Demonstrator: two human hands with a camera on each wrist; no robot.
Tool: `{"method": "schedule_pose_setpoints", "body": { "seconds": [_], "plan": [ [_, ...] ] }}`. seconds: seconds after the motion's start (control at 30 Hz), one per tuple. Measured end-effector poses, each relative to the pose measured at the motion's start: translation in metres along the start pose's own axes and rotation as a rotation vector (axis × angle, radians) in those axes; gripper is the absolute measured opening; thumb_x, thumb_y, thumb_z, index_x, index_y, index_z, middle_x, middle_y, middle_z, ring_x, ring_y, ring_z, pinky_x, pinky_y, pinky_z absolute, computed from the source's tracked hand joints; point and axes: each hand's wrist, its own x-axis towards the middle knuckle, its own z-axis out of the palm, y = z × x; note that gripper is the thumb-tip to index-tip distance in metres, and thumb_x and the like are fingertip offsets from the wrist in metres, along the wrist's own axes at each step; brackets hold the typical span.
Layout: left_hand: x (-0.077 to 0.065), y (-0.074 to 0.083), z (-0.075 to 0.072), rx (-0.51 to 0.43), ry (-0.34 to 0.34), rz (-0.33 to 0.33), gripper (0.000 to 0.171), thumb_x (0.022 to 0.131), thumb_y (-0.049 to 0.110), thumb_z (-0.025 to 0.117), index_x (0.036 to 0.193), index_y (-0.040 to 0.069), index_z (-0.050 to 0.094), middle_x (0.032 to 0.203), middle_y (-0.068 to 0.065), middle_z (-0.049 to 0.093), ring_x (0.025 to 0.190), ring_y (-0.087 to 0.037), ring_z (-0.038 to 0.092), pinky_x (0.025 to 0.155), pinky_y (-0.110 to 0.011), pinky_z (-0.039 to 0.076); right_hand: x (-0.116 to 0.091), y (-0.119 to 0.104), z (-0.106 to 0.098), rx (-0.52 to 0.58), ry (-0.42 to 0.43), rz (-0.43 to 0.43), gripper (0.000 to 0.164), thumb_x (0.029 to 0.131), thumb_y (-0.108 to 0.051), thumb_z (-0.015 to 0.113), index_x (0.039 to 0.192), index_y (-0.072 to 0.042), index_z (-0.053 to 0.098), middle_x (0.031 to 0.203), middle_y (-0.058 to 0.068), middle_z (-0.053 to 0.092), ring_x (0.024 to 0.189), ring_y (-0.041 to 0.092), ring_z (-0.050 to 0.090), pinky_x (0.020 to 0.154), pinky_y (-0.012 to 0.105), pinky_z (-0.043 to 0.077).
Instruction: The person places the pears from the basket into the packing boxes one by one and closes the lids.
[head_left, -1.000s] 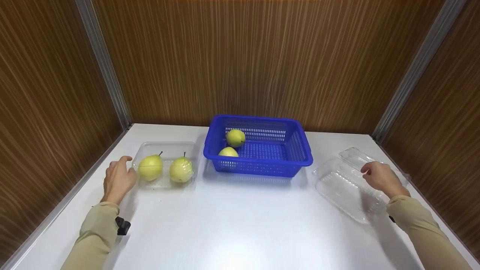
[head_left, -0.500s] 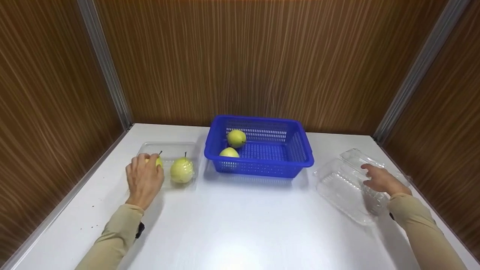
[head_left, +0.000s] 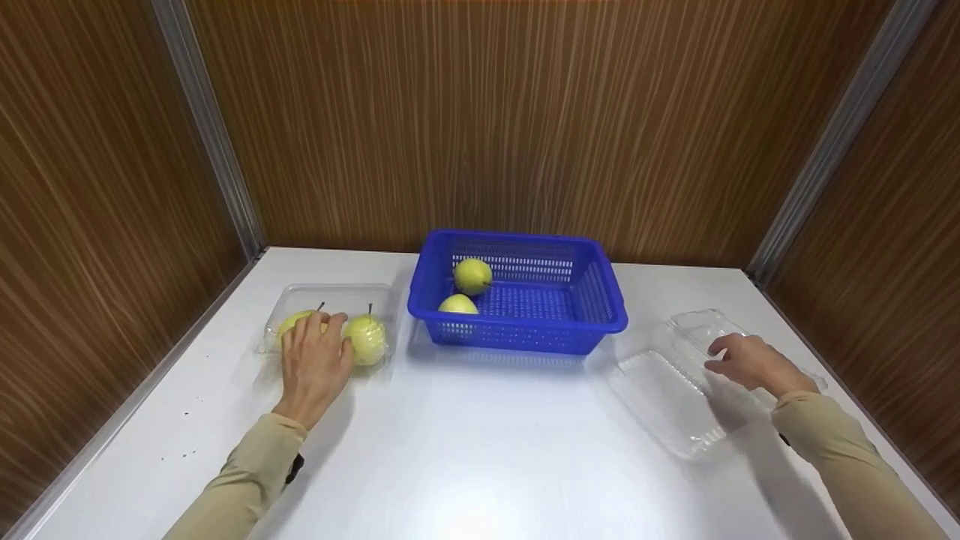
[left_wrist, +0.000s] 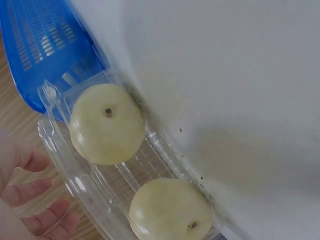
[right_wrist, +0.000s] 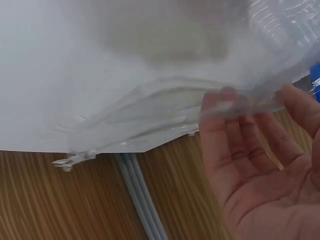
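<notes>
Two yellow pears, a left one (head_left: 291,328) and a right one (head_left: 368,346), sit in a clear plastic clamshell box (head_left: 337,294) at the left. My left hand (head_left: 313,369) is over the front of this box with loosely bent fingers; in the left wrist view the fingers (left_wrist: 42,216) are beside the box wall, apart from both pears. On the right lies another clear clamshell box (head_left: 664,405), unfolded. My right hand (head_left: 761,367) is over its right half, and its fingertips (right_wrist: 214,102) touch the thin plastic edge, thumb apart from the fingers.
A blue plastic basket (head_left: 517,327) stands at the back middle, holding two more pears, a back one (head_left: 473,276) and a front one (head_left: 457,304). Wood-grain panels (head_left: 487,135) enclose the white table (head_left: 480,442) at the back and sides. Small dark specks dot its left part.
My left hand has moved right from beside the left box to over its front. The right box has shifted, its near half lying further left. My right hand has moved slightly, its fingers spreading.
</notes>
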Motion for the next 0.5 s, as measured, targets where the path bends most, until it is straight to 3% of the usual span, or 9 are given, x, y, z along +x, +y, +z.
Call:
{"method": "schedule_pose_setpoints", "body": {
  "seconds": [0.13, 0.3, 0.5],
  "plan": [
    [-0.003, 0.006, 0.002, -0.006, -0.008, 0.027, 0.028, 0.082, 0.009, 0.068, 0.109, 0.002, 0.067, 0.105, -0.021, 0.064, 0.101, -0.039, 0.057, 0.087, -0.050, 0.043, -0.004, -0.016, 0.001, 0.029, -0.041, -0.008, 0.037, 0.091, -0.021, 0.065, 0.111, 0.010, 0.062, 0.095, 0.024, 0.067, 0.071, 0.024, 0.065, 0.054, 0.035, 0.056],
    [-0.005, 0.011, 0.005, -0.004, -0.024, 0.048, 0.028, 0.082, 0.011, 0.070, 0.109, 0.003, 0.067, 0.105, -0.021, 0.064, 0.103, -0.039, 0.057, 0.092, -0.052, 0.042, -0.010, -0.035, 0.004, 0.094, -0.104, -0.007, 0.035, 0.090, -0.022, 0.068, 0.109, 0.008, 0.065, 0.089, 0.015, 0.068, 0.074, 0.023, 0.064, 0.052, 0.033, 0.058],
    [-0.003, 0.020, 0.012, 0.013, -0.050, 0.086, 0.027, 0.084, 0.013, 0.069, 0.109, 0.003, 0.066, 0.105, -0.019, 0.064, 0.105, -0.037, 0.056, 0.093, -0.050, 0.041, -0.012, -0.057, 0.013, 0.129, -0.127, -0.013, 0.042, 0.090, -0.024, 0.070, 0.115, 0.008, 0.061, 0.085, 0.012, 0.067, 0.063, 0.017, 0.061, 0.049, 0.032, 0.056]
  ]
}}
